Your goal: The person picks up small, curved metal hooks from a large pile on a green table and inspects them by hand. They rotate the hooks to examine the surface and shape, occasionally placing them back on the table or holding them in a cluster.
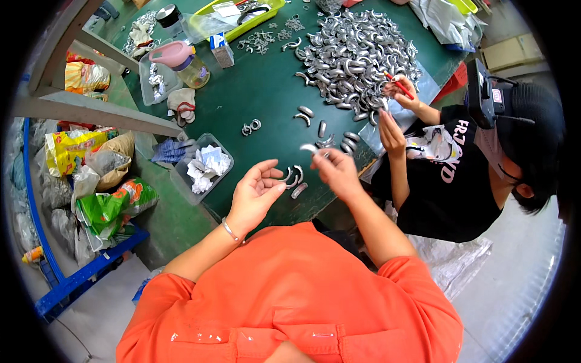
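My right hand (pixel 339 174) is closed, pinching a shiny curved metal piece (pixel 308 147) that sticks out past the fingertips. Opposite it, my left hand (pixel 259 189) is half curled, with thumb and fingers apart. Close to its fingertips lies a thin curved metal piece (pixel 286 175); whether they touch, I cannot tell. Between my hands, a few more arc-shaped pieces (pixel 299 190) rest on the green table (pixel 254 103). Beyond my right hand are a short row of curved pieces (pixel 349 143) and several loose ones (pixel 322 128).
A large heap of curved metal pieces (pixel 357 57) covers the far right of the table. At right, a co-worker's hands (pixel 396 130) hold a red pen (pixel 399 86). On the left are a tub of crumpled paper (pixel 206 172), a pink-lidded bottle (pixel 192 69) and a metal post (pixel 103 112).
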Tool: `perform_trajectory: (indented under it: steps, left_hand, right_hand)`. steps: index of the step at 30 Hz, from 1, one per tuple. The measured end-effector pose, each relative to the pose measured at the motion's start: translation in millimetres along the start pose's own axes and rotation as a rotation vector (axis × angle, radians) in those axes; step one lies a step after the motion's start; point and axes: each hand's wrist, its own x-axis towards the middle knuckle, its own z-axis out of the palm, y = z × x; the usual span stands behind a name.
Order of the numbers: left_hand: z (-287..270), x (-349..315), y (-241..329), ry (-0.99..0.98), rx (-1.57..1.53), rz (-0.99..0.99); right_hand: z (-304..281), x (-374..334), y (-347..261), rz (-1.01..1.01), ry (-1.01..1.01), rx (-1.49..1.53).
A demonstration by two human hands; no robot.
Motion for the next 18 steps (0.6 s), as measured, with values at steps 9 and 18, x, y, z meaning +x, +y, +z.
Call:
perform_trajectory:
  steps: [9,18]
  left_hand:
    - [14,-9,9,-0.041,-0.035,-0.013]
    - [20,-19,10,-0.072,-0.042,-0.067]
  right_hand:
    - [26,-57,-23,-0.171,-0.159,-0.032]
    - [22,-84,-25,-0.242,-0.071,-0.081]
